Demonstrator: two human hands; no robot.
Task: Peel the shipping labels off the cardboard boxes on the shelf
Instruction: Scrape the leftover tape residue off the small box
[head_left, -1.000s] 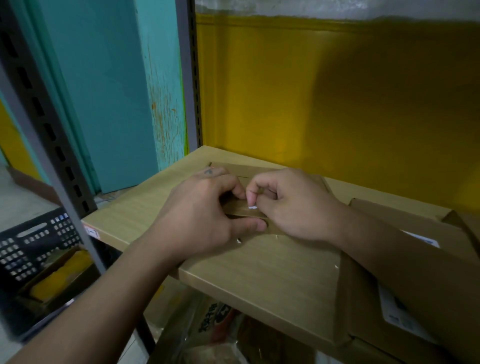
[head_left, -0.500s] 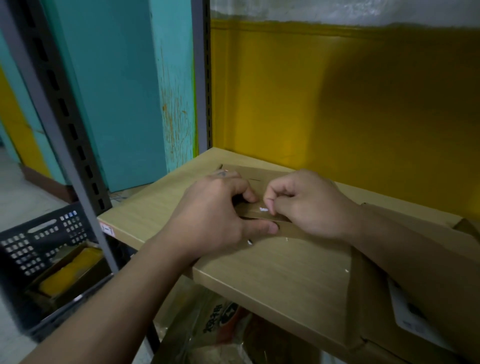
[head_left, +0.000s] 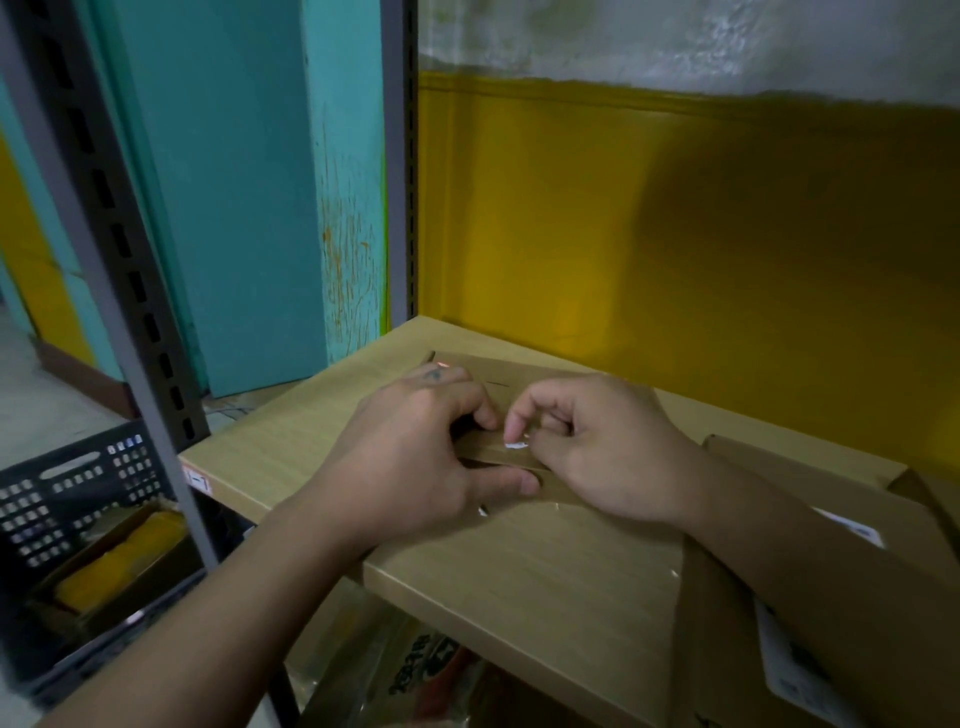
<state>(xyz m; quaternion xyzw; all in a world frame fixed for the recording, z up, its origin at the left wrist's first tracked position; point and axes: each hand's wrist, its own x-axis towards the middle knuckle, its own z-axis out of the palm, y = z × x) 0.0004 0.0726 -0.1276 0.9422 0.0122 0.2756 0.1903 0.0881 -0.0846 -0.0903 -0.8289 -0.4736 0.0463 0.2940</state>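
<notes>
A flat brown cardboard box (head_left: 524, 376) lies on the wooden shelf (head_left: 545, 566), mostly hidden under both hands. My left hand (head_left: 415, 457) grips its near edge, thumb stretched along the front and fingers curled on top. My right hand (head_left: 608, 447) has its fingers curled, and its thumb and fingertips pinch at a small white scrap of label (head_left: 516, 445) on the box. To the right lies a larger cardboard box (head_left: 831, 597) with white shipping labels (head_left: 795, 670) on its top and front; my right forearm passes over it.
A grey slotted shelf upright (head_left: 130, 312) stands at the left, another at the back corner (head_left: 402, 182). A black plastic crate (head_left: 67, 499) holding a box sits on the floor to the left. Printed bags (head_left: 415, 670) lie on the level below. A yellow wall (head_left: 675, 249) closes the back.
Both hands have stayed on the flat box. The right fingertips have shifted slightly at the white label scrap, which shows a little more. The camera has moved nearer.
</notes>
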